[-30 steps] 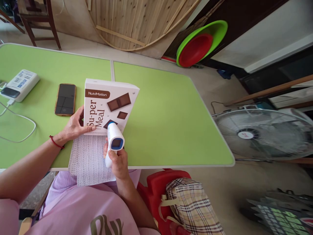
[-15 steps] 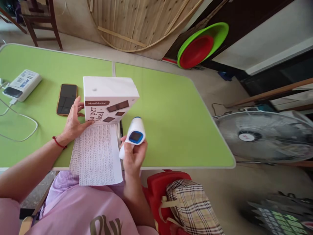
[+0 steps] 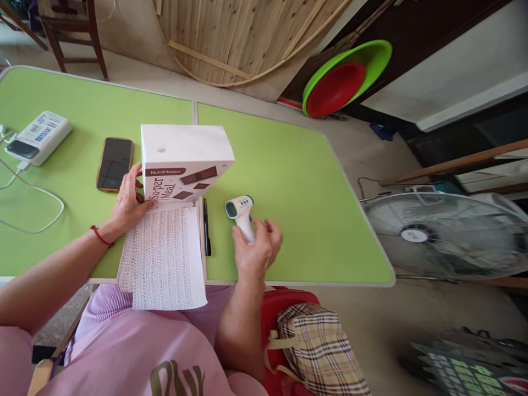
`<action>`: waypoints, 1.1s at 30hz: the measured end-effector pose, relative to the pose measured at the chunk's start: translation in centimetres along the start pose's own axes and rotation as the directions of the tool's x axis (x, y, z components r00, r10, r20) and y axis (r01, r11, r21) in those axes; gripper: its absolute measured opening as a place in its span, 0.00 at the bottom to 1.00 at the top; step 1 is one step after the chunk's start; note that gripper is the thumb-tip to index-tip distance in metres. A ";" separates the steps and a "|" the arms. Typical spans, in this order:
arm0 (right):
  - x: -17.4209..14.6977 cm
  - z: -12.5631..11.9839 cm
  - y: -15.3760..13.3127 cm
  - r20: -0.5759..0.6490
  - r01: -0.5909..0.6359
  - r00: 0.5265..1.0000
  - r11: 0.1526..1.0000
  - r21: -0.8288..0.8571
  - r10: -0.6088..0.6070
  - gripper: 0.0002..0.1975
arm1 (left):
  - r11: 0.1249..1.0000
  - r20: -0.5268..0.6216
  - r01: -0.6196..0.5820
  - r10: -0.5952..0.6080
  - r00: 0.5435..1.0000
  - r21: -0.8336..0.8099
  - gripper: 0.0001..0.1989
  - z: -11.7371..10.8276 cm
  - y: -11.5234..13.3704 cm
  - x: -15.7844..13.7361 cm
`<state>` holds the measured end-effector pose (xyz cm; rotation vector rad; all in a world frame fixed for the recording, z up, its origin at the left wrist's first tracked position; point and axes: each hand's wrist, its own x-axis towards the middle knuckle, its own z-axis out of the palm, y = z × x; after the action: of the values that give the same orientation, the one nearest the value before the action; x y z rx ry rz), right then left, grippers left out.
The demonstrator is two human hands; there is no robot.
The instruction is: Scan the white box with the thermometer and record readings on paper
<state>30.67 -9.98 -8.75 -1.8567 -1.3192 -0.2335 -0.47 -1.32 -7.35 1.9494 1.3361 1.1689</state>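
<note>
My left hand grips the lower left edge of a white NutriMotion box, its thumb on the printed front and its fingers along the side. The box stands on the table at the top end of some handwritten sheets. To the right, a white and blue infrared thermometer is low over or on the green table, screen and buttons showing. My right hand is loosely around its handle, thumb on one side and fingers on the other. A black pen lies between the sheets and the thermometer.
A phone and a white power bank with a cable lie on the left of the green table. A fan stands beyond the right edge. A plaid backpack rests on a red chair near me.
My right hand has moved right with the thermometer and turned it, so its buttons now show and the pen is uncovered. My left hand stays on the box.
</note>
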 end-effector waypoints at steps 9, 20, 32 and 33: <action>-0.2 0.9 -3.3 0.468 0.186 0.847 0.966 0.180 -0.250 0.17 | 0.998 -0.139 0.008 -0.016 0.990 -0.060 0.33 0.3 0.1 0.1; 1.5 0.0 -2.6 0.378 0.104 0.886 0.911 0.400 -0.267 0.22 | 0.817 0.261 -0.575 0.545 0.797 0.047 0.05 -0.4 4.2 -1.4; 2.4 0.3 -4.5 0.575 -0.404 0.798 0.546 0.734 -0.182 0.16 | 0.802 0.691 -0.590 0.374 0.619 0.094 0.24 -0.1 3.6 -1.6; 2.8 0.7 -4.7 0.630 -0.458 0.755 0.543 0.704 -0.180 0.15 | 0.804 0.690 -0.587 0.376 0.619 0.089 0.24 -0.2 3.6 -1.5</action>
<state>27.64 -7.04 -5.19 -1.1560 -1.3119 1.1005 0.89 -4.15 -5.06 2.7210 0.6326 0.3645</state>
